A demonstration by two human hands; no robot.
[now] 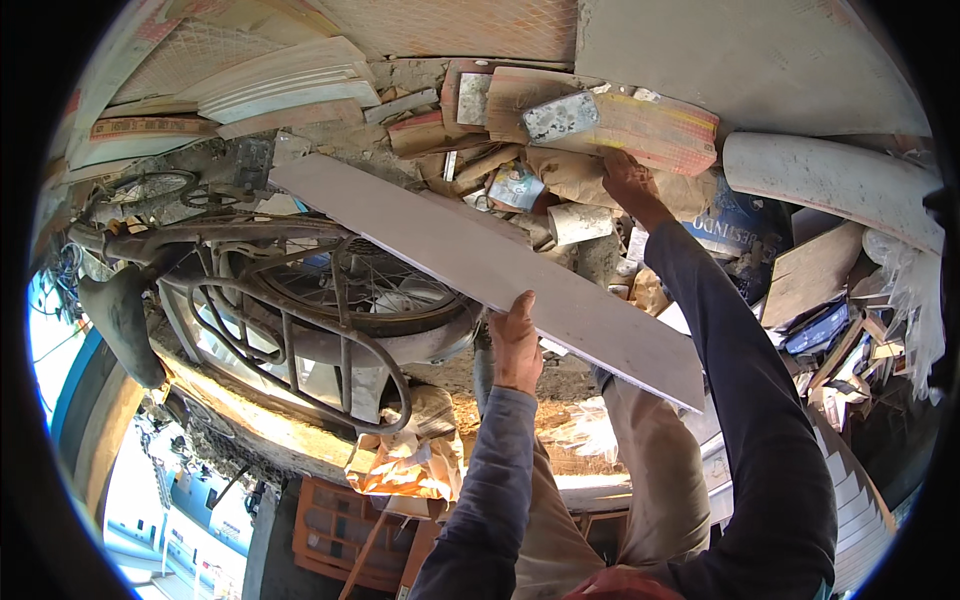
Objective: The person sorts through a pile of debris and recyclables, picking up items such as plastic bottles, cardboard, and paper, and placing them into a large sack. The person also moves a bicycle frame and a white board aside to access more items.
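Note:
A long, pale, flat strip of tile or board (pixel 480 265) lies slantwise across the middle, from the far left down toward my right knee. My left hand (pixel 516 345) grips its near edge, thumb on top, the other fingers mostly hidden. Farther back, my right hand (pixel 632 188) reaches past the strip. Its fingers close at the lower edge of a flat brown piece of cardboard (pixel 660 135). A speckled grey slab (pixel 561 117) rests on that cardboard, left of the hand. Crumpled brown paper (pixel 575 177) lies just below it.
An old bicycle (pixel 340 270) lies along the left, its wheel and rack beside the strip. Rubble and broken pieces (pixel 580 222) spread behind the strip. A blue sack (pixel 740 225), a curved pale sheet (pixel 830 180) and clear plastic (pixel 910 290) crowd the right. Large panels (pixel 750 65) lean at the back.

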